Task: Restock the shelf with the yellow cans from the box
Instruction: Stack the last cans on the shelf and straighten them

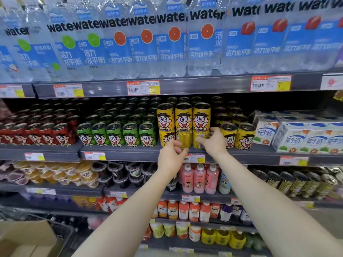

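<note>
- Head view: your left hand point(171, 154) sits at the shelf edge point(130, 152), fingers curled loosely just in front of a bottom-row yellow can point(183, 139); whether they touch it you cannot tell.
- Your right hand point(213, 140) wraps the neighbouring yellow can point(199, 139), thumb on its top rim, fingers round its side.
- Both of these cans show their printed backs, not the cartoon face; judged: they need turning to face out.
- Progress, judged: well along. Three yellow cans point(183, 115) are stacked on the bottom row, and two more point(236, 137) stand to the right, with a gap behind your right hand.
- The cardboard box point(27, 238) lies low left, well apart; its contents are hidden.
- Materials: smooth glossy metal cylinders with dark lids; green cans point(115, 135) just left; matte grey shelf.
</note>
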The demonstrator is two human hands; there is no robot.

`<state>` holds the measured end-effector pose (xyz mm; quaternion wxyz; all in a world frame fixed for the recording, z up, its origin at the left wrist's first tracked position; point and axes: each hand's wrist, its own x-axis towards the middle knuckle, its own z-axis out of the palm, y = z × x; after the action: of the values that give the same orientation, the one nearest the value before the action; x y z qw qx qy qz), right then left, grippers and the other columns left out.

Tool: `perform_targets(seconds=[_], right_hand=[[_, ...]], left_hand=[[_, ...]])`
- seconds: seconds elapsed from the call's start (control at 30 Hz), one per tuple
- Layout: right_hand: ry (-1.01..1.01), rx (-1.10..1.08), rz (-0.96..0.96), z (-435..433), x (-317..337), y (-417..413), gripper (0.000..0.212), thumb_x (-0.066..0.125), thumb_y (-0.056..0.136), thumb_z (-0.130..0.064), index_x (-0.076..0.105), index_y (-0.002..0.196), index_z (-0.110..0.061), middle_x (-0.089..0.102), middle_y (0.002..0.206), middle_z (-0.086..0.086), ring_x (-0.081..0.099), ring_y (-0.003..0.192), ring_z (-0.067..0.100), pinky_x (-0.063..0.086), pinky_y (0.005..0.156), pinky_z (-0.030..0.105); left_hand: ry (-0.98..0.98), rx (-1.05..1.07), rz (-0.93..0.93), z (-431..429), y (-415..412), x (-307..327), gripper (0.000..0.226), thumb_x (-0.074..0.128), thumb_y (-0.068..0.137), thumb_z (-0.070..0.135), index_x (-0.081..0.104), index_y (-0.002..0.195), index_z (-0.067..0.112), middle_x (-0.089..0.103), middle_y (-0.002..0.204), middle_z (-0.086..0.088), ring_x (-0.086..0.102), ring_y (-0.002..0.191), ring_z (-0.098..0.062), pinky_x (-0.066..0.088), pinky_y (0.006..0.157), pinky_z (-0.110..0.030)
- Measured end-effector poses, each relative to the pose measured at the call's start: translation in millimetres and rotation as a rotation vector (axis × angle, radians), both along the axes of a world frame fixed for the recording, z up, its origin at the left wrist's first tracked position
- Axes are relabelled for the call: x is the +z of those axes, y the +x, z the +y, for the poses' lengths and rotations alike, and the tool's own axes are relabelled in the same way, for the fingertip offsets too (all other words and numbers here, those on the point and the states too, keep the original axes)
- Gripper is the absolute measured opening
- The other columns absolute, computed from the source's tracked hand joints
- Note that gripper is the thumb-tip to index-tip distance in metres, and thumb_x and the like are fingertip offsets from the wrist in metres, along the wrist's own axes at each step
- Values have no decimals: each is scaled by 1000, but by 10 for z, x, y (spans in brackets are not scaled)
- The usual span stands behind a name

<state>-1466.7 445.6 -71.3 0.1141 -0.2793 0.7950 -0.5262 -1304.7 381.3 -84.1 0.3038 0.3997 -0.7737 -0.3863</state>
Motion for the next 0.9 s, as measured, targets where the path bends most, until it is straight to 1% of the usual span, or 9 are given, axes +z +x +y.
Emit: perform_targets(seconds=[0.1,0.17,0.27,0.33,0.37,0.53,0.67,0.8,0.9], right_hand=[[-8,-2,18,-9,-9,12,69,86,77,-24,51,134,-9,66,124,7,63,108,21,47,89,30],[-11,25,5,-24,-15,5,71,85,78,-22,49,138,-9,65,127,7,62,115,24,49,96,36],[-11,62,-15,-10,-33,1,70,83,79,-19,49,140,-11,66,127,5,63,116,24,51,99,42],[-24,75,-30,2,-47,-3,72,82,80,-17,46,142,-12,64,128,4,61,117,22,50,101,42],[-33,80,-38,7,-53,-3,73,82,80,-15,45,143,-12,63,129,4,59,118,21,49,102,41],[-54,101,-81,22,-37,7,73,79,83,-11,43,146,-12,60,131,3,54,112,14,46,104,37],[-58,110,-89,36,-51,-3,65,79,84,-12,48,142,-12,60,116,-4,57,110,15,46,100,34],[-63,104,-107,28,-70,-6,67,78,84,-14,47,143,-13,59,114,-6,56,111,13,46,101,34],[-55,125,-104,30,-76,-23,63,77,85,-12,48,141,-14,63,116,-3,59,114,17,47,102,36]], left_hand=[[-124,-61,16,9,-29,92,18,70,94,36,60,106,28,65,83,10,64,81,-10,57,80,-44],[-349,-61,43,-15,-75,235,18,68,94,34,61,109,26,61,87,13,59,84,-10,56,80,-41],[-711,-35,180,-64,-180,561,17,72,90,26,68,104,17,61,96,6,56,91,-15,47,81,-35],[-841,-62,194,-128,-252,784,21,74,87,26,70,106,16,65,105,1,57,97,-21,44,84,-35],[-873,-89,147,-166,-282,873,27,75,86,29,71,110,17,65,110,0,57,102,-23,43,86,-36],[-853,-153,-153,-260,-340,1068,54,72,87,51,63,135,26,59,140,2,47,134,-24,35,111,-44],[-807,-205,-367,-312,-393,1108,70,64,90,61,47,151,30,47,156,2,34,148,-25,20,122,-48],[-800,-263,-459,-380,-478,1188,63,61,96,56,46,152,32,49,156,2,36,148,-25,15,124,-48],[-781,-299,-429,-433,-522,1206,50,62,98,49,56,145,33,56,150,6,45,143,-22,23,123,-47]])
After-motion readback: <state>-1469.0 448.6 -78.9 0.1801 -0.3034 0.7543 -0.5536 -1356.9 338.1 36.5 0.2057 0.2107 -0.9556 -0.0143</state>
